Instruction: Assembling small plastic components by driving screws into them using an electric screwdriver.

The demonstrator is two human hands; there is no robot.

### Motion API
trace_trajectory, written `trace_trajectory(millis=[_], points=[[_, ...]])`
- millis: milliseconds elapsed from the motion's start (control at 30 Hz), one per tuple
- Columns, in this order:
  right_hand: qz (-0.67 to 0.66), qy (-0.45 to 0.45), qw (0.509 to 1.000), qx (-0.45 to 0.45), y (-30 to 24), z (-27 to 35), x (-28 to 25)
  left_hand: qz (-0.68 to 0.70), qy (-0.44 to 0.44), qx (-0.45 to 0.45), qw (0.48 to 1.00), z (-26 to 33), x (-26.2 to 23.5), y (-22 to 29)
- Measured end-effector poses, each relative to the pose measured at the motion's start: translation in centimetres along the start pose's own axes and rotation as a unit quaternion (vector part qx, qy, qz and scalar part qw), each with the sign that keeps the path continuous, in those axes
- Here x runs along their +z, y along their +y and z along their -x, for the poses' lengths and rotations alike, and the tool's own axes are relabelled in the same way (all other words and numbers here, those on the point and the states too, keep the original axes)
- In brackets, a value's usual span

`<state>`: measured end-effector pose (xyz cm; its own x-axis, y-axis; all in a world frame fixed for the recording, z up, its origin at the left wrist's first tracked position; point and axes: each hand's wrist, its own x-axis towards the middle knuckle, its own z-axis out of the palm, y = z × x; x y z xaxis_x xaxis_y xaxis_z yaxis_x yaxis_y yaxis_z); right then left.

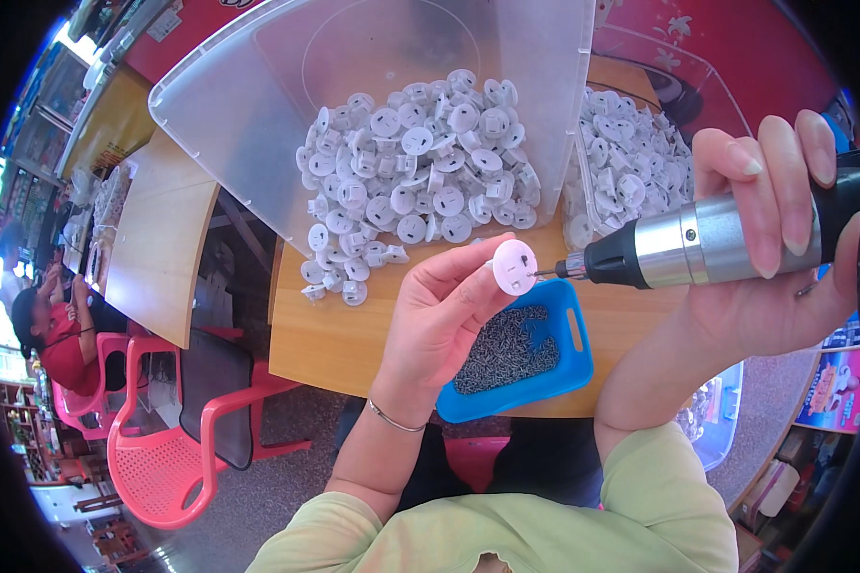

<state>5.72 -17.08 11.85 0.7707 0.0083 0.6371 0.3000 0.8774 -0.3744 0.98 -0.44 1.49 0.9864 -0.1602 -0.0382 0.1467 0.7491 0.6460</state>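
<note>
My left hand [449, 301] pinches a round white plastic piece [512, 265] between thumb and fingers, its flat disc face turned to the right. Small dark slots show on that face. My right hand [784, 229] is wrapped round a silver and black electric screwdriver [678, 244], held level. The screwdriver's thin bit meets the edge of the disc; whether a screw sits at the tip is too small to tell. Below both hands a blue plastic basket [581, 355] holds many small dark metal screws [506, 355].
A large translucent bin [258, 115] lies tipped on the wooden table [325, 334], with a heap of white plastic pieces [420, 172] spilling out. A second clear bin [583, 181] holds more. Left are a pink chair [162, 468], another table [158, 229] and a seated person [67, 334].
</note>
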Motion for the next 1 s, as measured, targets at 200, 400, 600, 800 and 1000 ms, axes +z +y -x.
trace_trajectory(millis=[200, 400, 600, 800, 1000], points=[[0.026, -0.008, 1.000, -0.006, -0.11, 0.10, -0.03, 0.009, 0.018, 0.008, 1.000, 0.03, 0.12, -0.23], [0.034, -0.025, 0.999, 0.002, -0.18, 0.11, -0.03, -0.005, 0.006, 0.000, 1.000, 0.14, 0.00, -0.22], [0.038, -0.055, 0.998, 0.023, -0.20, 0.06, 0.21, -0.008, 0.008, 0.009, 1.000, 0.14, 0.11, -0.29], [0.018, -0.065, 0.997, 0.027, -0.13, 0.09, 0.17, -0.011, 0.012, 0.021, 1.000, 0.20, 0.15, -0.27], [0.009, -0.069, 0.997, 0.029, -0.13, 0.15, 0.08, -0.008, 0.004, 0.012, 1.000, 0.23, -0.02, -0.38]])
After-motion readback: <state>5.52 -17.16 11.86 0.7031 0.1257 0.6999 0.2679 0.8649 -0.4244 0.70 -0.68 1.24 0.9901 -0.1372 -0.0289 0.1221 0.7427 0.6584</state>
